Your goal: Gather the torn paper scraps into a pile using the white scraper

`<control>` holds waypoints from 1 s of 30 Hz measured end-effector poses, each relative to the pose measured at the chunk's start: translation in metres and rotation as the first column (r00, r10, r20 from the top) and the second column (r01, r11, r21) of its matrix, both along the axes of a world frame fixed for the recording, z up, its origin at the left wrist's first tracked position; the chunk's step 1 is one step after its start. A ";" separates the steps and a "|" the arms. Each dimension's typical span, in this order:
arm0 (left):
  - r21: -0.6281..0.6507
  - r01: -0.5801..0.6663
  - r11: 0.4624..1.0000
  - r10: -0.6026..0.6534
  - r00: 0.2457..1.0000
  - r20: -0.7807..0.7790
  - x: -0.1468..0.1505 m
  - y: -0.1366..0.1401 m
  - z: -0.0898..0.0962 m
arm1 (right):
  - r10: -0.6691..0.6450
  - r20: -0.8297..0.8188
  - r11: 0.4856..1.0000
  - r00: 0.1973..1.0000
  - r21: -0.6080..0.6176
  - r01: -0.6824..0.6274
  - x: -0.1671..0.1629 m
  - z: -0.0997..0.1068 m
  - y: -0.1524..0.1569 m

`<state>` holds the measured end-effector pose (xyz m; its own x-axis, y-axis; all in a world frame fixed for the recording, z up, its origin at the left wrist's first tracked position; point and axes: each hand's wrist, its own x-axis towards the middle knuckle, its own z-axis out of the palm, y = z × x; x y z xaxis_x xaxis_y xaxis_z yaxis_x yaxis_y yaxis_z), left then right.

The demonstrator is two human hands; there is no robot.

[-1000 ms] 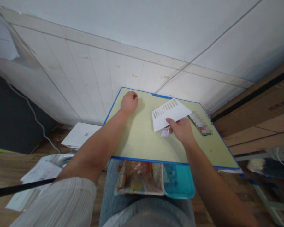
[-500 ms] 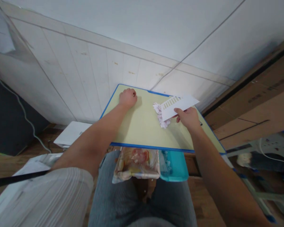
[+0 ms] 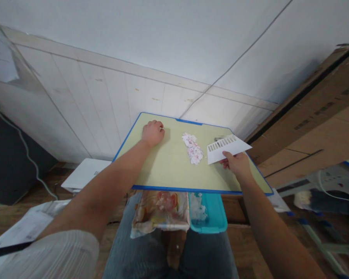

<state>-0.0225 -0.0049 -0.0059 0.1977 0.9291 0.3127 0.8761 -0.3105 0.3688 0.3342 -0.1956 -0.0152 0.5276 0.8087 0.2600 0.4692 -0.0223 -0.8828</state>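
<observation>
My right hand [image 3: 234, 162] pinches a white card [image 3: 229, 149] with a row of rectangular slots cut along its far edge. The card is tilted over the right part of a pale yellow tabletop [image 3: 168, 174] with blue edging. Left of the card lies a heap of small pale pinkish-white paper scraps [image 3: 193, 149], apart from it. My left hand [image 3: 153, 132] rests closed near the tabletop's far left corner; nothing shows in its curled fingers. A small item with a pixelated patch [image 3: 219, 138] lies just behind the card, partly hidden.
Below the table's front edge hang a tray with a patterned lining [image 3: 163, 217] and a turquoise bin [image 3: 212, 217] holding white bits. Cardboard boxes [image 3: 302, 139] stand at the right, and a white wall [image 3: 119, 93] rises behind. A white box [image 3: 85, 172] sits lower left.
My right hand has drawn the card away to the right and nearer me, so it no longer covers part of the scrap heap. My left hand stays in place; the camera view has shifted.
</observation>
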 end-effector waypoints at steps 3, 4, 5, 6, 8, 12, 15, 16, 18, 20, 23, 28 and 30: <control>0.048 0.019 0.999 -0.021 1.000 0.024 -0.008 0.007 -0.004 | 0.035 -0.070 0.999 0.997 0.012 -0.034 -0.003 0.005 0.011; 0.066 0.015 0.998 -0.018 0.999 0.039 -0.010 0.010 -0.006 | 0.036 -0.085 0.999 0.996 0.030 -0.034 -0.003 0.007 0.011; 0.081 0.008 0.997 -0.012 0.998 0.056 -0.012 0.013 -0.008 | 0.036 -0.098 0.998 0.995 0.047 -0.031 -0.004 0.009 0.009; 0.093 0.004 0.996 -0.011 0.998 0.069 -0.013 0.016 -0.010 | 0.038 -0.118 0.997 0.992 0.069 -0.030 -0.005 0.010 0.006; 0.118 0.024 0.993 -0.034 0.996 0.083 -0.013 0.020 -0.014 | 0.044 -0.193 0.989 0.980 0.145 -0.016 -0.013 0.009 -0.005; 0.163 0.103 0.981 -0.118 0.990 0.082 -0.010 0.021 -0.019 | 0.143 -0.197 0.987 0.970 0.105 -0.124 -0.044 0.000 -0.030; 0.151 0.102 0.983 -0.116 0.990 0.083 -0.006 0.019 -0.018 | 0.157 -0.137 0.986 0.978 0.077 -0.147 -0.064 -0.004 -0.039; 0.144 0.102 0.984 -0.115 0.990 0.083 -0.004 0.018 -0.017 | 0.143 -0.120 0.988 0.982 0.082 -0.134 -0.068 -0.004 -0.040; 0.137 0.115 0.984 -0.127 0.988 0.085 0.004 0.018 -0.014 | 0.079 -0.103 0.991 0.992 0.114 -0.067 -0.073 -0.004 -0.040; 0.136 0.138 0.981 -0.150 0.985 0.082 0.014 0.020 -0.010 | -0.007 -0.107 0.987 0.994 0.156 0.024 -0.074 -0.004 -0.040; 0.107 0.129 0.986 -0.137 0.988 0.067 0.024 0.027 -0.007 | -0.031 -0.120 0.983 0.992 0.175 0.052 -0.076 -0.005 -0.042; 0.048 0.049 0.998 -0.052 0.996 0.078 0.018 0.034 -0.010 | 0.035 -0.050 0.989 0.998 0.149 -0.028 -0.080 -0.007 -0.049; 0.067 0.062 0.996 -0.067 0.994 0.083 0.013 0.032 -0.011 | 0.036 -0.026 0.990 0.999 0.138 -0.032 -0.079 -0.007 -0.052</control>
<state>-0.0091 0.0276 -0.0171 0.2267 0.8928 0.3892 0.8199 -0.3906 0.4186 0.2550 -0.2471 -0.0220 0.5088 0.7840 0.3556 0.4425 0.1161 -0.8892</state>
